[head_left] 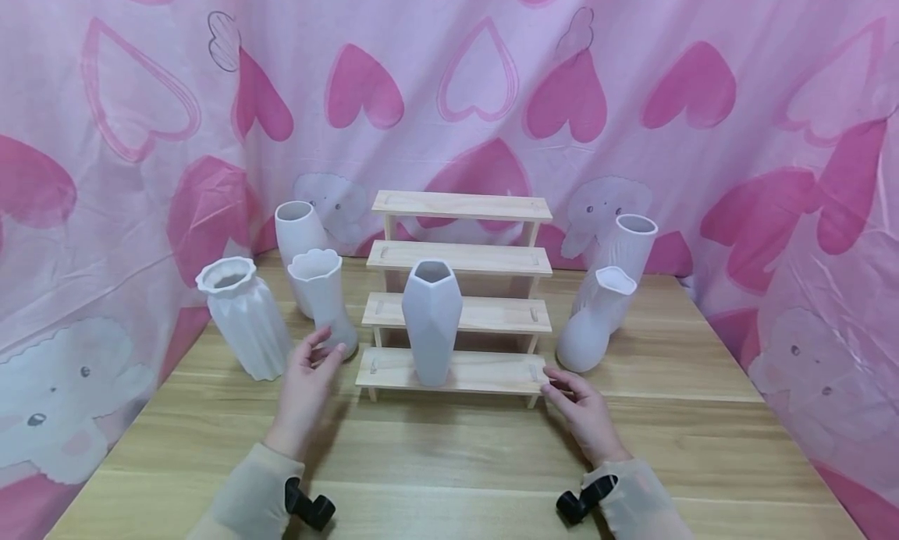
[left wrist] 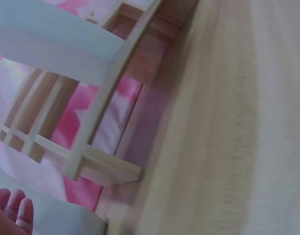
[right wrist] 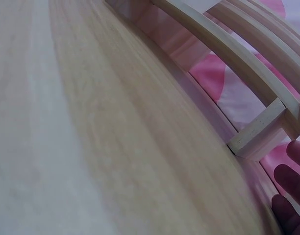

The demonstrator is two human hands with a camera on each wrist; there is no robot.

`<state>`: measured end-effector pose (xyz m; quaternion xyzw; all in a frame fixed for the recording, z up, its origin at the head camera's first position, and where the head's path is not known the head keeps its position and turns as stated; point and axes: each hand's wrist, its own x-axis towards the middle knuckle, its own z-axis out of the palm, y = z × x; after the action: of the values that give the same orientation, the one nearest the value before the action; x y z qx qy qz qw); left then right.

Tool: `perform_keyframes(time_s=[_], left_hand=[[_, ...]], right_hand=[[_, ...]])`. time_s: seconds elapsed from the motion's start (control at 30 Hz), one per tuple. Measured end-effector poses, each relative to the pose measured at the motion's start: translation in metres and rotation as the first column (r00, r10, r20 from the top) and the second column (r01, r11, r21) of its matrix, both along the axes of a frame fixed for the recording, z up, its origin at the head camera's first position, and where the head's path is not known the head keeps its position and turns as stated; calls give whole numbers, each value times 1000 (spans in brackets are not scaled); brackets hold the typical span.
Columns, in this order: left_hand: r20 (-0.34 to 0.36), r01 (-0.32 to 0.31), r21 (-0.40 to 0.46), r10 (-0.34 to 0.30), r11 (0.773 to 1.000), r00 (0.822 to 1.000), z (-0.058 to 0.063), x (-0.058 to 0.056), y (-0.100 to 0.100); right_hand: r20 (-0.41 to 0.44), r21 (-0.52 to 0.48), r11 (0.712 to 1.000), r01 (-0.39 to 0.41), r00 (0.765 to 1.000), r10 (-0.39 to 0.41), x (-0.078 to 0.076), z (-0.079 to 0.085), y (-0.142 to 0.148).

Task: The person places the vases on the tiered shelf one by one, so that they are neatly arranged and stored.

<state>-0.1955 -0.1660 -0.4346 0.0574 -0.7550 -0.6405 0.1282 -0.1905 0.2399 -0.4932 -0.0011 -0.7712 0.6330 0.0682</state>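
Note:
A white faceted vase (head_left: 432,321) stands upright on the lowest step of a four-step wooden display stand (head_left: 499,372). My left hand (head_left: 307,388) hovers with loosely bent fingers beside the foot of a white scalloped-rim vase (head_left: 319,290), left of the stand. In the left wrist view, its fingers (left wrist: 25,215) show in front of a pale vase base. On the other side, my right hand (head_left: 581,411) has its fingertips at the right end of the lowest step. The right wrist view shows spread fingers (right wrist: 289,178) by that step's corner.
At the left stand a fluted vase with a ruffled rim (head_left: 246,321) and a smooth tall vase (head_left: 298,232). A round-bottomed vase (head_left: 584,341) and a ribbed tall vase (head_left: 632,247) stand at the right. A pink heart-print curtain (head_left: 421,95) hangs behind the wooden table (head_left: 449,462).

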Motion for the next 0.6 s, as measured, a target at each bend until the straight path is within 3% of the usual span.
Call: perform_keyframes(time_s=[0.23,0.6], left_hand=[[-104,-114,9,114,993,988,11,-6,1],[-94,-206,81,213,975,973,32,-28,3]], right_hand=[[-2,11,1000,8,1000,-8,-2,0,0],[11,0,1000,1,1000,-1,-1,-2,1]])
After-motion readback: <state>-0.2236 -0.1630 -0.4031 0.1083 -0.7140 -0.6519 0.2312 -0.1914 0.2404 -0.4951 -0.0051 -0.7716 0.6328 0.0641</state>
